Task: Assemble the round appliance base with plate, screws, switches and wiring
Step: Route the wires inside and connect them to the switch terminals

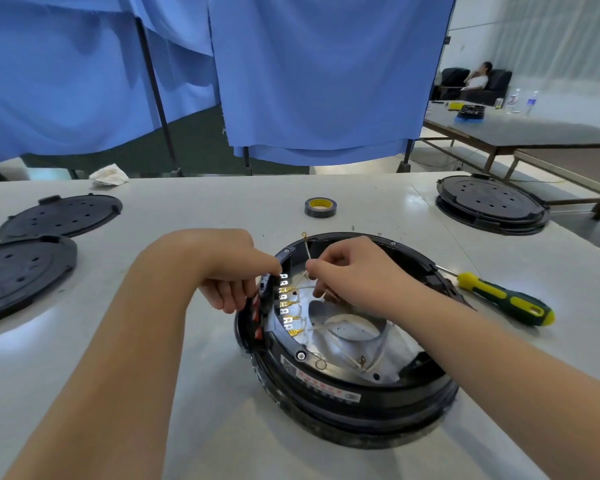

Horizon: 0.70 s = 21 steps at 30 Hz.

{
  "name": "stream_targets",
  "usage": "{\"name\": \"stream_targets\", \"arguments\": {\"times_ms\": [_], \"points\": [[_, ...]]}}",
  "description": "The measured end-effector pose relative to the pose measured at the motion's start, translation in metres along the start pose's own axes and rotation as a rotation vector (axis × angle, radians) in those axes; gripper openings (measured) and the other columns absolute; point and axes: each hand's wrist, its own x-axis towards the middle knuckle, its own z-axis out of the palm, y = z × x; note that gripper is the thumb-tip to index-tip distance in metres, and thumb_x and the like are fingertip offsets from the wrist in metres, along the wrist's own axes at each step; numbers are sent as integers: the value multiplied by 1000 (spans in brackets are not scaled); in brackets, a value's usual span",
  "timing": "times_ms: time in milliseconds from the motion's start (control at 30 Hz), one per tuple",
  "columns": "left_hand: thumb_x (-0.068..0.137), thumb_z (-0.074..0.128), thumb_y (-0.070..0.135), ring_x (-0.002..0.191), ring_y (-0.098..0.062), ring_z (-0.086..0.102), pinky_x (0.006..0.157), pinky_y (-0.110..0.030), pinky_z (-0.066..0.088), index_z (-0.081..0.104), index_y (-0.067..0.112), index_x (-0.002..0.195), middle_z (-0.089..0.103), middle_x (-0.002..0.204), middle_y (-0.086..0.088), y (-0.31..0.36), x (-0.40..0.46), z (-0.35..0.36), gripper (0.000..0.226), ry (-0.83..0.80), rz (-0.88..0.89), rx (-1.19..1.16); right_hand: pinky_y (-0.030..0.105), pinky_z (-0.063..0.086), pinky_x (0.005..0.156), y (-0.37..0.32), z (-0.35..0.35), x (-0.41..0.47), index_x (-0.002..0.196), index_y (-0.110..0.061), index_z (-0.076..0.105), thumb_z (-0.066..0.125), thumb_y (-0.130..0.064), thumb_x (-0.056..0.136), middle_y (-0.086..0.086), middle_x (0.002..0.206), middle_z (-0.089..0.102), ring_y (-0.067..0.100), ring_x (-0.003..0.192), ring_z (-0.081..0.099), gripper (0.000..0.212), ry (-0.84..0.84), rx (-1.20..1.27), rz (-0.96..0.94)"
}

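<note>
Our left hand curls round the switch block on the left wall of the round base, steadying it. Our right hand pinches a white wire just beside the terminals. We judge a slip could bend a tab or land the wire on the wrong one. Inside the base lie loose wires and a metal plate.
</note>
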Motion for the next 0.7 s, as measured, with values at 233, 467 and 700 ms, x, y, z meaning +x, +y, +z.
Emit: {"name": "stream_targets", "arguments": {"times_ms": [233,467,700], "points": [[89,61,28,94,-23,64,79,-36,58,57,18,119,63,114,-6,18,8,18,32,269,190,76,22,55,58,-7,-26,1,71,-17,68,61,-23,86,-5,64,72,4,54,64,17,85,113,-28],[94,54,19,108,-23,58,87,-26,46,62,22,126,62,125,-3,13,10,17,33,316,258,93,21,54,56,22,-88,20,84,-8,68,62,-12,89,0,68,70,8,56,61,9,322,217,73],[94,53,17,100,-23,56,80,-24,40,67,25,121,64,117,-4,9,14,16,31,351,282,94,30,51,73,70,-88,45,91,-19,69,71,-19,82,3,90,65,15,74,59,9,144,-328,60]]}}
